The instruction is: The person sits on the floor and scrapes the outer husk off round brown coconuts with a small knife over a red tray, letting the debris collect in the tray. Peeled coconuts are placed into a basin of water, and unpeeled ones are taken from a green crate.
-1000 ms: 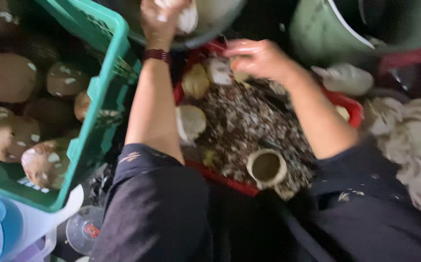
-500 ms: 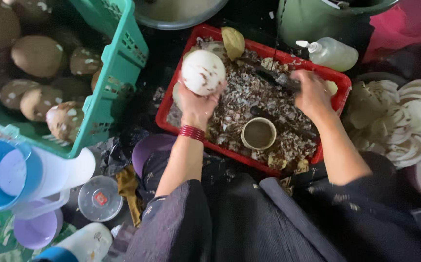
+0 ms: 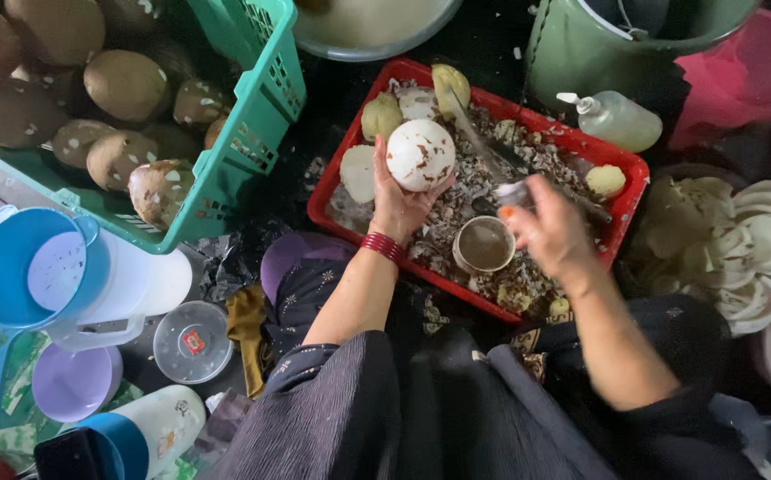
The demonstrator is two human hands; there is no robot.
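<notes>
Coconut (image 3: 420, 155), peeled white and flecked brown, sits cupped on the fingers of my left hand (image 3: 397, 206), just above centre frame over the red tray (image 3: 621, 213) of husk scraps. My right hand (image 3: 553, 233) is closed on a blurred blade or scraper (image 3: 483, 147) whose tip lies just right of the nut. I judge a slip likely: the round shell rests on open fingers, so a glancing stroke could reach the palm or roll it into the scraps. Against half a second ago, the coconut stays raised; my right hand has moved lower, toward it.
</notes>
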